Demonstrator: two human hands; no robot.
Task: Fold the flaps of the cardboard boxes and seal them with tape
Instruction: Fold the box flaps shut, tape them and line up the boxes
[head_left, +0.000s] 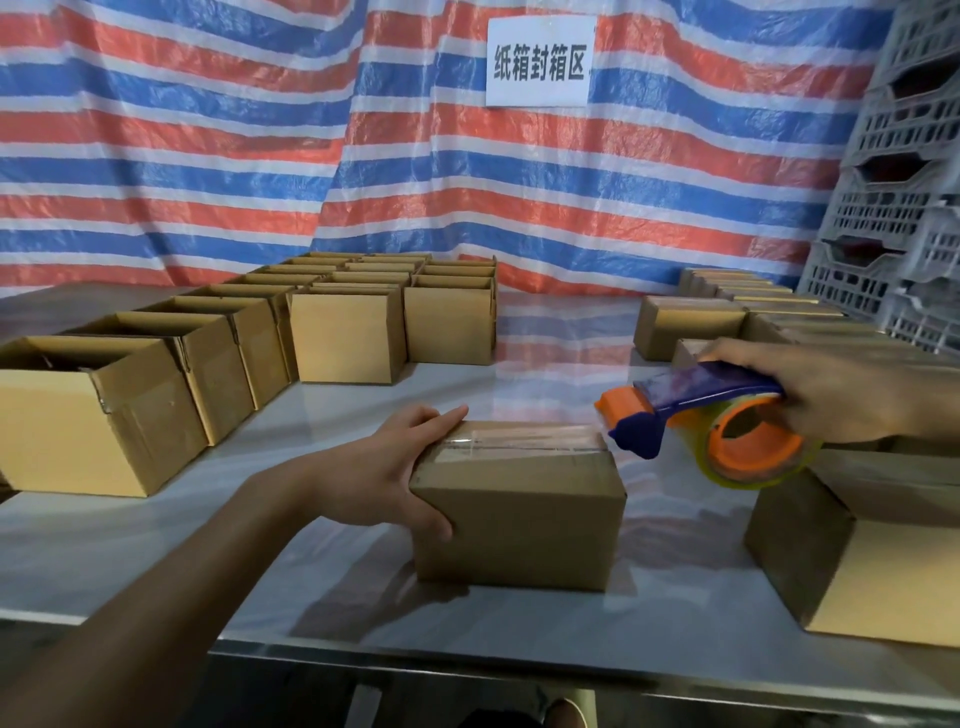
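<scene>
Now we face the worktop (519, 374), where the closed box (519, 525) sits near our edge with clear tape along its top seam. Left of and beyond that box stand rows of open boxes (171, 384), and sealed boxes (883, 571) sit to its right. At its top right corner hangs the tape dispenser (717, 421), with our right hand (841, 395) in a closed grip around it. Our left hand (374, 478) grips the box's left end, thumb on the near face.
</scene>
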